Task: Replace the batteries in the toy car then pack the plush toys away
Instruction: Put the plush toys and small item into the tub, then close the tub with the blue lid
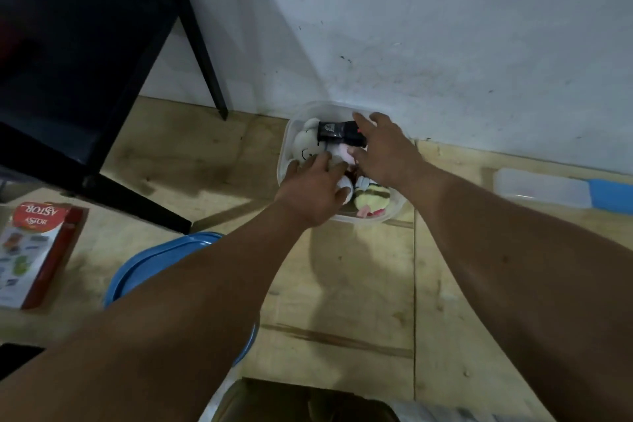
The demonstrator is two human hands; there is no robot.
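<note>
Nearest the camera, a brownish cushion-like shape (pixel 301 402) sits at the bottom edge of the view, nearer than the clear tub and well apart from it. Both bare forearms stretch from here toward that tub. A blue lid (pixel 154 262) lies on the plywood floor (pixel 359 284) near-left of the tub, partly hidden under the left forearm. Farther left of the tub, well apart, lies a red and white Astor box (pixel 32 250).

The clear tub (pixel 373 218) stands on the floor against the foot of the white wall (pixel 445 44). The left hand (pixel 313 190) lies over the tub's near-left rim, palm down, fingers spread and reaching in; the fingertips touch a white plush toy (pixel 305 144) in the tub's left part. Whether they pinch it cannot be told. The right hand (pixel 383 151) is over the tub's right side, fingers spread and relaxed, the forefinger stretched toward the far rim and the thumb close to a pink plush piece (pixel 342 154) in the middle. A black toy car (pixel 337 134) lies in the tub's far part, resting across the plush toys, just left of the right hand. A yellow striped plush toy (pixel 371 199) fills the tub's near-right corner.

Right of the tub, apart from it, lies a translucent lid (pixel 537 187) with a blue object (pixel 611 195) touching its right end. Left of the tub and beyond the box stands a black table (pixel 85 55), one leg (pixel 205 55) slanting down to the floor near the wall.
</note>
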